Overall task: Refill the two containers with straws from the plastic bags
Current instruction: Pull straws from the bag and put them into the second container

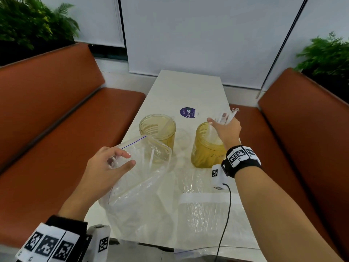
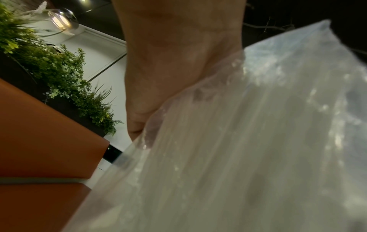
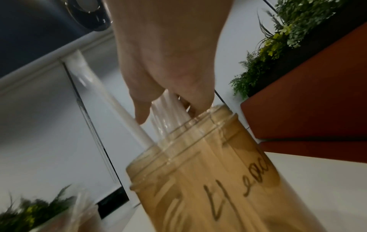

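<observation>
Two yellowish see-through containers stand on the white table [image 1: 187,87]. The left container [image 1: 157,129] has a straw leaning inside. Over the right container [image 1: 206,148] my right hand [image 1: 221,121] grips a bundle of clear-wrapped straws [image 1: 229,115], their lower ends inside its mouth. In the right wrist view the straws [image 3: 168,113] run from my right hand [image 3: 168,78] into the container [image 3: 198,180], beside a single white straw [image 3: 111,97]. My left hand [image 1: 124,159] pinches the raised mouth of a clear zip bag [image 1: 147,167] with straws inside. The left wrist view shows the left hand [image 2: 168,62] against the bag [image 2: 248,141].
A second clear bag [image 1: 204,214] lies flat at the table's near edge, with a black cable [image 1: 226,214] across it. A round purple sticker [image 1: 187,112] sits behind the containers. Orange benches [image 1: 56,120] [image 1: 306,129] flank the table, with plants [image 1: 28,25] behind them.
</observation>
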